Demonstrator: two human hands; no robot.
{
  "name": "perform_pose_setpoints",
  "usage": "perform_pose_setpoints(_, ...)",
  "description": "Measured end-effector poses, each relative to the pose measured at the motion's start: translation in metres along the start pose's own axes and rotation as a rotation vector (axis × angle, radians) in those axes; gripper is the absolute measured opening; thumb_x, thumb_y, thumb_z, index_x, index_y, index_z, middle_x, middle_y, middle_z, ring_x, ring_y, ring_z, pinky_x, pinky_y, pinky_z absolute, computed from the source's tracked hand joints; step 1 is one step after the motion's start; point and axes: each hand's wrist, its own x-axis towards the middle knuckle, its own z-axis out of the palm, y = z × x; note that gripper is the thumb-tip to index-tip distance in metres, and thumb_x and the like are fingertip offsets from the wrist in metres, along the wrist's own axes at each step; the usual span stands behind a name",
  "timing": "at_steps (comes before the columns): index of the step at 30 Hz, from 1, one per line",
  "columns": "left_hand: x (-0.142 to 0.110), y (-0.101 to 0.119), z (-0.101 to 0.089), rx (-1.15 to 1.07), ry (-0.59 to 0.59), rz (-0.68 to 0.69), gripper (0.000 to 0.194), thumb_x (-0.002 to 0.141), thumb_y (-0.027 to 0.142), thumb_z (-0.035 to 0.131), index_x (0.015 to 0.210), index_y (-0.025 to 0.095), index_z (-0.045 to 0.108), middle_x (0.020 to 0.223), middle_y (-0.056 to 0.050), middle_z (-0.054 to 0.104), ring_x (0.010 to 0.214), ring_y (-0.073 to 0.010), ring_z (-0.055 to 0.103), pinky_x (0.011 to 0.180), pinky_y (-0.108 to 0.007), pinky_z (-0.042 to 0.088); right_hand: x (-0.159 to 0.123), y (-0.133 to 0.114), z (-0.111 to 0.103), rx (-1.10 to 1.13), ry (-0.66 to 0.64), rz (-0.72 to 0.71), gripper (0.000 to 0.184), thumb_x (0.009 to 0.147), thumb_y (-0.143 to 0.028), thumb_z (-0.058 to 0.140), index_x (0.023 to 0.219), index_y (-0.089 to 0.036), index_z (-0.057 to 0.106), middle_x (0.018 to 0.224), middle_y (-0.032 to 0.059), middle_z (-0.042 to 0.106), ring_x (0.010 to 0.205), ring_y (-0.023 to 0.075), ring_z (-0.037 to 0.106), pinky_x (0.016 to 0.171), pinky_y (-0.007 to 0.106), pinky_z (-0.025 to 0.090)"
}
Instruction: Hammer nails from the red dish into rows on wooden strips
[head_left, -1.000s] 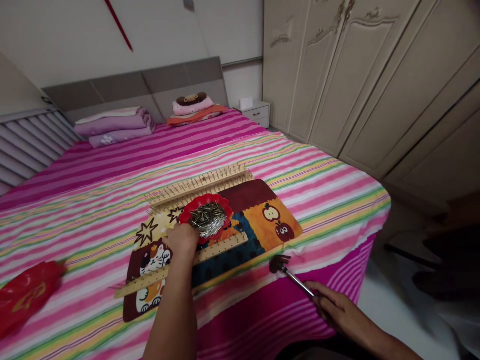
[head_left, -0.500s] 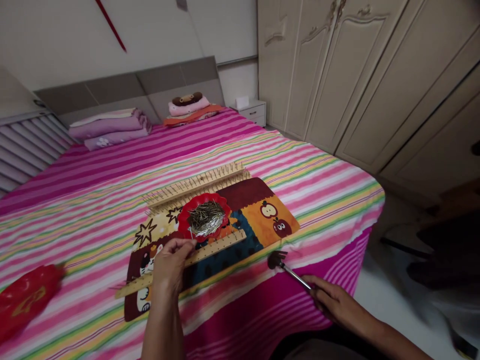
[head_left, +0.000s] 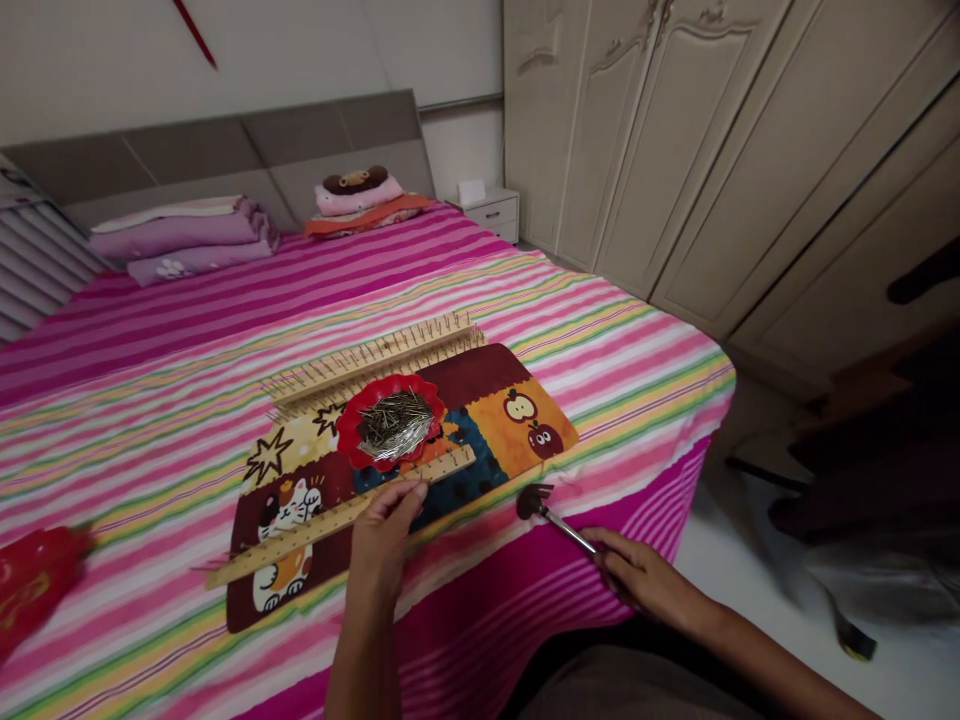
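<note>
1. At the far left, a red item (head_left: 37, 575) with a gold mark lies on the striped bed (head_left: 637, 360), cut off by the view; whether it holds anything cannot be told.
2. The front wooden strip (head_left: 322, 527) slants across the printed mat (head_left: 480, 370). Nails stand at its two ends, while the long middle run mostly shows bare holes, so this strip looks only partly filled, with most of it left to do.
3. Behind it, the rear wooden strips (head_left: 375, 364) bristle with nails along their length and look done.
4. The person's left hand (head_left: 379, 535) is over the front strip, thumb and forefinger pinched narrow near its right half; whether a nail is between these fingers cannot be told.
5. The scalloped red dish (head_left: 346, 428) sits on the mat between the strips, holding a generous heap of nails (head_left: 397, 422), darker at the back, brighter and silvery at the front.
6. Farther right, the right hand (head_left: 637, 572) has its fingers wrapped around the handle of a metal-shafted tool (head_left: 564, 526), dark head pointing toward the mat's near edge.
</note>
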Motion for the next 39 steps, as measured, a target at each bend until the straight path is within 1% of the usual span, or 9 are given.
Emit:
perform_pose_setpoints(5, 0.004, -0.009, 0.016, 0.020, 0.040, 0.087, 0.041, 0.052, 0.042, 0.074, 0.083, 0.016, 0.069, 0.078, -0.003, 0.068, 0.072, -0.0142, 0.060, 0.072, -0.029, 0.048, 0.000, 0.001, 0.000, -0.014, 0.004, 0.003, 0.046, 0.077, -0.038, 0.047, 0.115, -0.014, 0.056, 0.048, -0.0093, 0.036, 0.042, 0.0080, 0.031, 0.040, 0.021, 0.020)
perform_pose_setpoints(11, 0.009, -0.023, 0.029, 0.137, 0.158, 0.175, 0.032, 0.062, 0.042, 0.066, 0.084, 0.018, 0.069, 0.085, -0.003, 0.070, 0.081, -0.0164, 0.062, 0.080, -0.032, 0.047, 0.000, 0.000, 0.000, -0.004, 0.012, 0.016, 0.046, 0.075, -0.038, 0.049, 0.114, -0.016, 0.057, 0.048, -0.0093, 0.037, 0.040, 0.0079, 0.031, 0.041, 0.020, 0.021)
perform_pose_setpoints(14, 0.011, -0.027, 0.033, 0.145, 0.206, 0.186, 0.033, 0.064, 0.043, 0.064, 0.086, 0.018, 0.069, 0.083, -0.003, 0.070, 0.078, -0.0161, 0.062, 0.078, -0.031, 0.048, 0.001, 0.002, 0.000, 0.011, 0.010, 0.024, 0.045, 0.075, -0.038, 0.049, 0.114, -0.016, 0.056, 0.046, -0.0098, 0.037, 0.039, 0.0077, 0.030, 0.041, 0.021, 0.021)
perform_pose_setpoints(17, 0.012, -0.029, 0.036, 0.168, 0.218, 0.179, 0.032, 0.065, 0.042, 0.063, 0.085, 0.018, 0.069, 0.081, -0.003, 0.070, 0.077, -0.0164, 0.062, 0.074, -0.030, 0.049, 0.002, 0.005, 0.000, 0.025, 0.011, 0.022, 0.045, 0.075, -0.038, 0.048, 0.114, -0.016, 0.056, 0.046, -0.0103, 0.036, 0.039, 0.0077, 0.030, 0.040, 0.020, 0.021)
perform_pose_setpoints(22, 0.015, -0.033, 0.039, 0.246, 0.244, 0.173, 0.029, 0.067, 0.041, 0.061, 0.086, 0.020, 0.069, 0.081, -0.002, 0.070, 0.078, -0.0168, 0.063, 0.077, -0.031, 0.048, 0.002, 0.003, -0.001, 0.025, -0.011, 0.032, 0.044, 0.075, -0.037, 0.048, 0.114, -0.015, 0.055, 0.047, -0.0097, 0.038, 0.040, 0.0073, 0.031, 0.040, 0.020, 0.020)
perform_pose_setpoints(29, 0.016, -0.034, 0.039, 0.402, 0.232, 0.326, 0.022, 0.071, 0.038, 0.057, 0.080, 0.021, 0.069, 0.083, -0.002, 0.068, 0.080, -0.0166, 0.061, 0.080, -0.031, 0.046, -0.004, -0.004, 0.001, -0.011, -0.011, -0.013, 0.042, 0.076, -0.037, 0.050, 0.111, -0.016, 0.059, 0.051, -0.0081, 0.036, 0.046, 0.0084, 0.033, 0.042, 0.020, 0.023)
perform_pose_setpoints(32, 0.017, -0.035, 0.039, 0.480, 0.233, 0.411, 0.019, 0.072, 0.036, 0.056, 0.075, 0.022, 0.067, 0.082, -0.002, 0.066, 0.080, -0.0168, 0.060, 0.079, -0.030, 0.046, -0.012, -0.020, 0.004, -0.052, -0.044, -0.064, 0.039, 0.078, -0.038, 0.050, 0.110, -0.017, 0.061, 0.056, -0.0059, 0.039, 0.051, 0.0094, 0.037, 0.046, 0.021, 0.027)
perform_pose_setpoints(35, 0.019, -0.037, 0.039, 0.527, 0.236, 0.472, 0.019, 0.074, 0.035, 0.053, 0.075, 0.021, 0.066, 0.080, -0.003, 0.065, 0.080, -0.0169, 0.060, 0.078, -0.030, 0.046, -0.020, -0.051, 0.010, -0.135, -0.086, -0.141, 0.040, 0.083, -0.037, 0.046, 0.115, -0.017, 0.058, 0.060, -0.0047, 0.042, 0.054, 0.0102, 0.040, 0.050, 0.022, 0.032)
perform_pose_setpoints(39, 0.021, -0.042, 0.039, 0.554, 0.227, 0.556, 0.018, 0.076, 0.032, 0.051, 0.075, 0.021, 0.065, 0.079, -0.003, 0.065, 0.078, -0.0163, 0.060, 0.076, -0.029, 0.046, -0.019, -0.100, 0.025, -0.256, -0.114, -0.368, 0.041, 0.088, -0.034, 0.042, 0.124, -0.019, 0.051, 0.061, -0.0046, 0.042, 0.055, 0.0102, 0.039, 0.051, 0.021, 0.034)
